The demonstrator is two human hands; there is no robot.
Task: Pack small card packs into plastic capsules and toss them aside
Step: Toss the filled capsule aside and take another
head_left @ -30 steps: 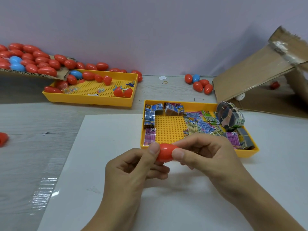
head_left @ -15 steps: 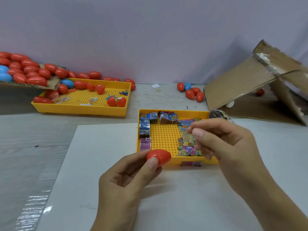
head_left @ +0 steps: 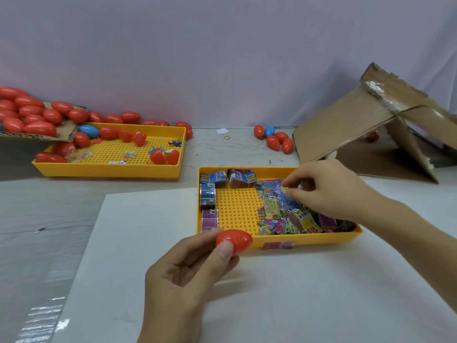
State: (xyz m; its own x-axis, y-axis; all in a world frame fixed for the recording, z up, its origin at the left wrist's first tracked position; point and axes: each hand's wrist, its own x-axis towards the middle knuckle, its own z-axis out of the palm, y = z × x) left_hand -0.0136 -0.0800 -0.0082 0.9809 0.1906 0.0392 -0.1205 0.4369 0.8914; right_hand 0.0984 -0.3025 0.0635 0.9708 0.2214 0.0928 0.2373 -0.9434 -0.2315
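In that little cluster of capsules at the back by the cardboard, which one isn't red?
The blue capsule, second from the left in the cluster beside the cardboard box. The four other capsules around it are red.

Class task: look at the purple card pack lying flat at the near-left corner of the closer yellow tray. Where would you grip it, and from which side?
Pinch the purple card pack across its long edges, coming from above. It lies flat against the yellow tray wall, so only the top is open.
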